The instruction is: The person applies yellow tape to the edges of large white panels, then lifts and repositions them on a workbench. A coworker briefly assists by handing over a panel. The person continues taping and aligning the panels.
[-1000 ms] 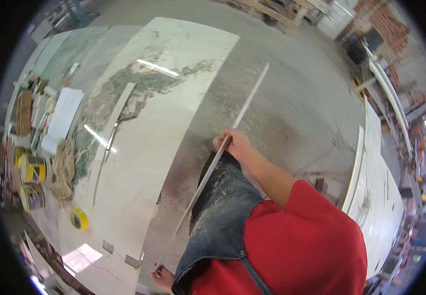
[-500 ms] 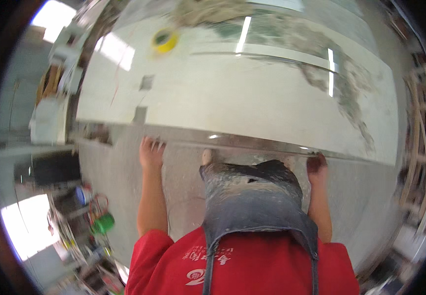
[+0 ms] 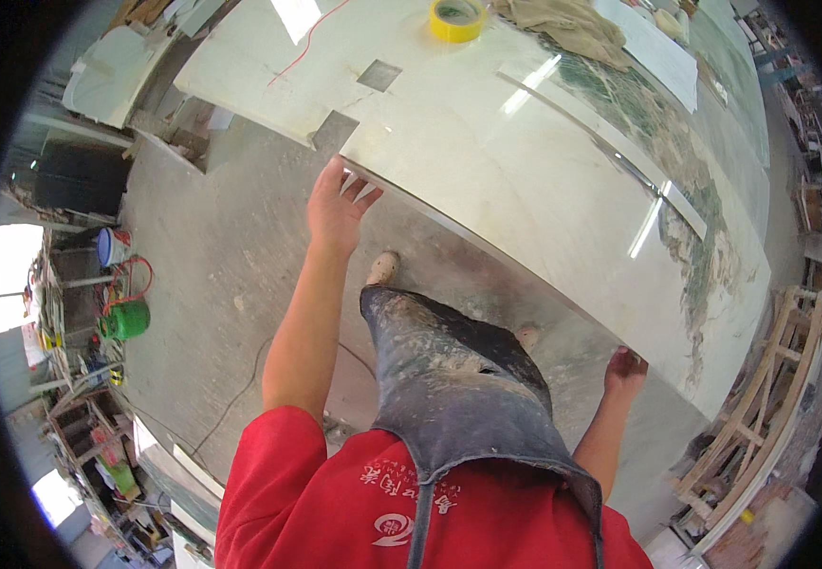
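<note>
left hand and right hand grasp a thin strip near its ends, along the near edge of a marbled slab; contact there cannot be told; another strip already lies on top; the held one is not yet let go.

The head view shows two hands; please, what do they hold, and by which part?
A long, thin, pale strip, held near its ends: left hand at one, right hand at the other.
</note>
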Motion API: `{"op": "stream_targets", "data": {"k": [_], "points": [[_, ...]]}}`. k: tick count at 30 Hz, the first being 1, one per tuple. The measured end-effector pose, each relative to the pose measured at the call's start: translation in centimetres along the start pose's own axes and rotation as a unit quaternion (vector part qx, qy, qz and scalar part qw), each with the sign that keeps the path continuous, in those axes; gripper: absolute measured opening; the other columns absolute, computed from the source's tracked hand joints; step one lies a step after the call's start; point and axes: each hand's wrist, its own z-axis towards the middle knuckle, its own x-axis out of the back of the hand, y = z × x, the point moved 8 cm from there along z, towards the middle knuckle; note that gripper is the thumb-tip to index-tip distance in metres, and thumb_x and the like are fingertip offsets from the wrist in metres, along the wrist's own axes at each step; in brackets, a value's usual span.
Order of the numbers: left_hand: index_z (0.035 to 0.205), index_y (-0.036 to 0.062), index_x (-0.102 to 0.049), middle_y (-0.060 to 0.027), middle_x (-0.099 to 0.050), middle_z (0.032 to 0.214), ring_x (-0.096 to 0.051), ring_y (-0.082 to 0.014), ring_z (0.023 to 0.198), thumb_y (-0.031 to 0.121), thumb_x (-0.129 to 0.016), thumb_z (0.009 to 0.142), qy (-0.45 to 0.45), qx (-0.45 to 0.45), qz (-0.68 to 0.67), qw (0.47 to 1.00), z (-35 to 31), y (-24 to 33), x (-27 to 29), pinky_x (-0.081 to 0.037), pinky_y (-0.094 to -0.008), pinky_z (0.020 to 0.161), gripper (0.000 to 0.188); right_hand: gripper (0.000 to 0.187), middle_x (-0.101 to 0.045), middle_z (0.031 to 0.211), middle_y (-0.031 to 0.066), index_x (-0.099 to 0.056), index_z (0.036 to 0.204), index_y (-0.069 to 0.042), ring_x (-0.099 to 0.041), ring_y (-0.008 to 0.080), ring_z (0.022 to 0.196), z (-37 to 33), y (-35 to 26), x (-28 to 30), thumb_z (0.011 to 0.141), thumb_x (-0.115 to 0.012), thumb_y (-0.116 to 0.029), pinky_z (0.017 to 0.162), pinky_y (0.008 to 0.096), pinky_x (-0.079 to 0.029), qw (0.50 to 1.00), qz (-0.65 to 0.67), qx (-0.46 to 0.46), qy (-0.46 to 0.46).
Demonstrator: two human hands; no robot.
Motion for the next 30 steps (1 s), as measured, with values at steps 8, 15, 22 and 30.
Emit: {"op": "stream_targets", "data": {"k": [8,15,22,30], "points": [[0.15,-0.0042,-0.038,-0.0128,-0.059,0.126,-0.062,-0.0235,0.106,0.012,-0.068,0.095,0.085,-0.038,0.054,0.994,-0.6,0.8,-1.0,-0.059,-0.0428,0.085,0.065,0.028,-0.071,0.113,0.0152,-0.064,0.119,0.001,-0.07,0.028,0.096,-0.9,-2.3,-2.0,0.103,-0.055,-0.019,0.081,0.0383,-0.063,0.998,-0.026,0.049,-0.032],[0.148,-0.0042,-0.041,-0.0122,-0.06,0.124,-0.063,-0.0243,0.108,0.01,-0.067,0.095,0.087,-0.045,0.057,0.994,-0.8,1.2,-1.5,-0.06,-0.043,0.083,0.061,0.029,-0.073,0.114,0.0126,-0.069,0.116,-0.001,-0.071,0.0265,0.102,-2.7,-2.5,-4.0,0.104,-0.051,-0.021,0.084,0.0381,-0.062,0.996,-0.042,0.077,-0.028],[0.149,-0.0022,-0.042,-0.0115,-0.06,0.126,-0.063,-0.0254,0.11,0.007,-0.065,0.096,0.089,-0.046,0.053,0.994,-0.2,1.0,-1.2,-0.06,-0.0434,0.083,0.058,0.032,-0.072,0.119,0.0158,-0.069,0.115,0.001,-0.07,0.0279,0.106,-3.3,-2.0,-3.9,0.103,-0.049,-0.021,0.089,0.0425,-0.06,0.997,0.004,0.061,-0.046],[0.149,-0.001,-0.042,-0.0118,-0.058,0.128,-0.063,-0.0253,0.11,0.005,-0.064,0.096,0.094,-0.05,0.049,0.993,-0.1,1.1,-1.1,-0.061,-0.0435,0.085,0.058,0.035,-0.071,0.123,0.0169,-0.067,0.121,0.004,-0.065,0.0307,0.118,-4.0,-2.1,-4.8,0.091,-0.057,-0.01,0.107,0.0477,-0.051,0.982,0.04,0.024,-0.182]]}}
